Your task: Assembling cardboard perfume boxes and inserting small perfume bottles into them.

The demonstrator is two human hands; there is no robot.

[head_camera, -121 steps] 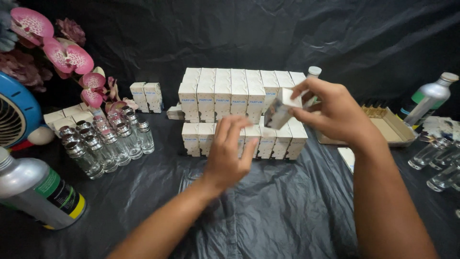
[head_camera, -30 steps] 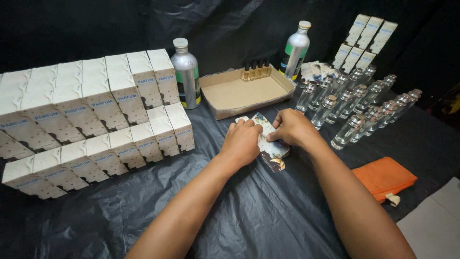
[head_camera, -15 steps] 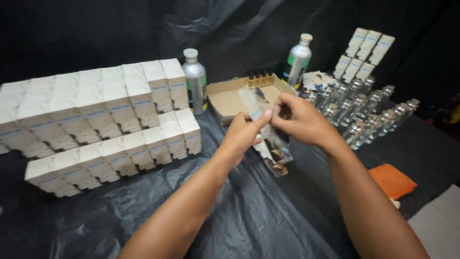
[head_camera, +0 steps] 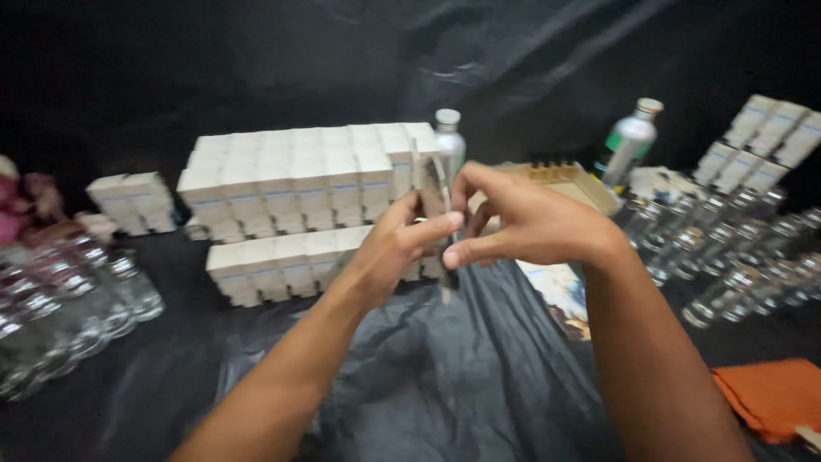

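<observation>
— Covering the desk (head_camera: 445, 376), is that black sheeting?

— Yes, wrinkled black plastic is lying over it, and dark cloth is hanging behind as a backdrop. At the far left, clear glass bottles (head_camera: 77, 299) are standing in a cluster, blurred.

— And moving right?

— White cartons (head_camera: 299, 184) are sitting stacked in rows. In front of them the left hand (head_camera: 398, 248) is closing its fingers round a small carton (head_camera: 432, 192), held upright above the desk; the right hand (head_camera: 522, 218) is pinching the same carton from the other side.

— Any containers?

— A shallow cardboard tray (head_camera: 569, 180) is holding small brown vials along its back wall. Beside it a silver bottle (head_camera: 629, 141) is standing, then more glass bottles (head_camera: 735, 257), and an orange cloth (head_camera: 774, 398) is lying near the right edge.
</observation>
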